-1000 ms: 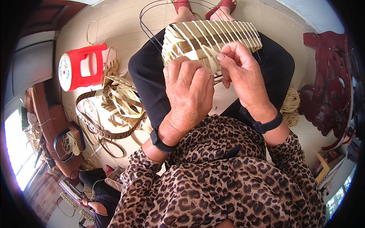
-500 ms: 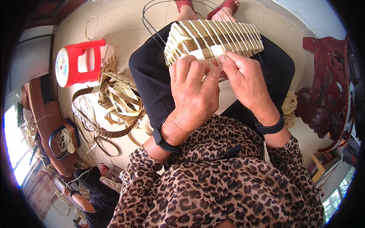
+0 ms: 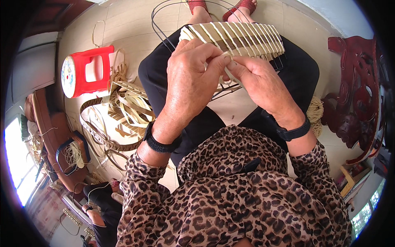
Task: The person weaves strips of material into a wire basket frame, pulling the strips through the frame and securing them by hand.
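Note:
Across my thighs rests a wire-framed woven piece [image 3: 247,39], its tan strips bound by slanting cream cord. My left hand [image 3: 192,72] covers its near left part, fingers curled and thumb against the forefinger. Next to it, my right hand [image 3: 263,84] pinches with thumb and forefinger. The fingertips of both hands almost meet at the piece's near edge, closed on a pale strand that is mostly hidden. Bare dark wires [image 3: 225,91] of the frame show below the hands, and a thin wire loop [image 3: 155,25] sticks out at the far left.
A red stool [image 3: 88,70] lies on its side at the left, beside a heap of braided and loose tan strips [image 3: 127,109]. Coiled cord [image 3: 315,113] lies right of my leg, near carved dark-red furniture [image 3: 356,94]. Another person's arm [image 3: 96,217] shows at lower left.
My left hand has shifted left and slightly up, its wrist swinging outward. The fingertips of both hands have come closer together. My right hand has moved slightly left.

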Tool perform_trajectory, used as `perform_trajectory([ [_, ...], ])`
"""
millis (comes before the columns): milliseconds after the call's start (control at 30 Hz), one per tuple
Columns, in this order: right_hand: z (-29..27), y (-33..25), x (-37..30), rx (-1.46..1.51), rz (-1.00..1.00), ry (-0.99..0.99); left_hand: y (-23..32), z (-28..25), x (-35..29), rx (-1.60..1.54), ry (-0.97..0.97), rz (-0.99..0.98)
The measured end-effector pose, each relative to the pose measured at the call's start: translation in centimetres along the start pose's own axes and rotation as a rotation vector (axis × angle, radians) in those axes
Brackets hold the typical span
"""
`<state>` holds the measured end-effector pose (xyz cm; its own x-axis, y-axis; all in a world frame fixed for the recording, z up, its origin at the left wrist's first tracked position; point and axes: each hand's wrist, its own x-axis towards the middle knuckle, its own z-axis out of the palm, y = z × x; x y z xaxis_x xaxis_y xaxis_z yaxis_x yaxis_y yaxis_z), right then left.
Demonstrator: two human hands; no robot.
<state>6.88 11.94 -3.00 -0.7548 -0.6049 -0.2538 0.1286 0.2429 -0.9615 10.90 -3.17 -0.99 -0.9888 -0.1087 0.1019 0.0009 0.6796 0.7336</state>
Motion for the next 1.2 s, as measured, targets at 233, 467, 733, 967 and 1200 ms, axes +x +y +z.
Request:
perform_trajectory([
  [233,-0.7,0.9,-2.7,-0.154,-0.148,0.153,0.3,-0.2,0.0,-0.203,0.037,-0.301],
  [467,-0.1,1.4,-2.2,-0.176,-0.159,0.212,0.4,-0.7,0.0,-0.278,-0.11,-0.325],
  [733,0.1,1.8,-1.6,-0.097,-0.17,0.183,0.8,-0.8,0.0,-0.23,-0.174,-0.312],
  [967,0.3,2.5,-1.1,-0.084,-0.217,0.173,0.9,-1.1,-0.1,-0.182,-0.217,-0.287],
  [1200,0.2,2.6,-1.6,-0.105,-0.264,0.217,0.5,-2.4,-0.1,-0.263,-0.307,-0.248],
])
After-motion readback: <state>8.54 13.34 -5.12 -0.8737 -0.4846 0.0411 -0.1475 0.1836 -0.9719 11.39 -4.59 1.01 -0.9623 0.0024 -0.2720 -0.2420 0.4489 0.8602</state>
